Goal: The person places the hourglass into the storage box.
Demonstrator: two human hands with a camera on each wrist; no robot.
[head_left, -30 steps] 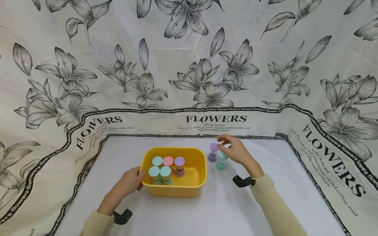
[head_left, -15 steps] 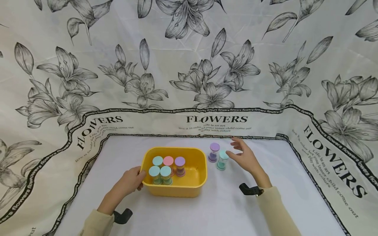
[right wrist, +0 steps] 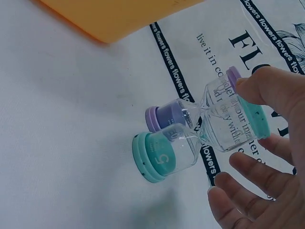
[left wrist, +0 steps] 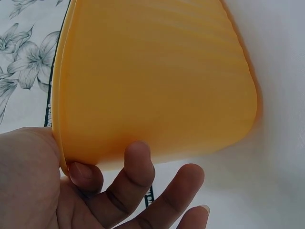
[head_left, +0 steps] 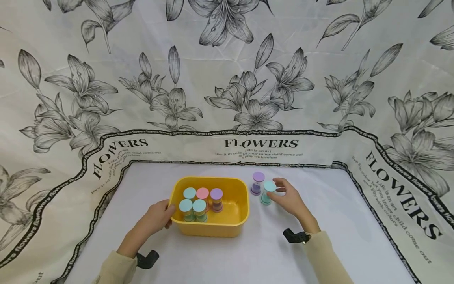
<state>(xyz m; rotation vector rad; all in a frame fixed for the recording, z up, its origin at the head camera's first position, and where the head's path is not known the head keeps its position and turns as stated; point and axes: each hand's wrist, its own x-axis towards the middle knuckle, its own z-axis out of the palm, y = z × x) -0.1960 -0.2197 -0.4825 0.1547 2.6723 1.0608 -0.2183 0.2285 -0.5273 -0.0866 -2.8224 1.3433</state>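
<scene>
A teal-capped hourglass (head_left: pixel 267 195) stands upright on the table to the right of a yellow bin (head_left: pixel 209 230). My right hand (head_left: pixel 292 200) pinches its top cap between thumb and index finger; in the right wrist view the other fingers spread beside the glass. Just behind it is a purple-capped hourglass (head_left: pixel 257 184), partly overlapped by the teal hourglass (right wrist: pixel 159 157) in the right wrist view. My left hand (head_left: pixel 155 219) grips the bin's left rim, its fingertips curled under the outer wall (left wrist: pixel 157 86) in the left wrist view.
Inside the bin stand several hourglasses, among them a pink-capped one (head_left: pixel 202 193) and a purple-capped one (head_left: pixel 216 194), grouped toward the left and middle. White cloth covers the table (head_left: pixel 227 260). A flower-printed cloth (head_left: pixel 198 98) rises behind and along both sides.
My right hand drew back rightward from above the two loose hourglasses, then came in low and took the teal one by its cap. The left hand stays on the bin.
</scene>
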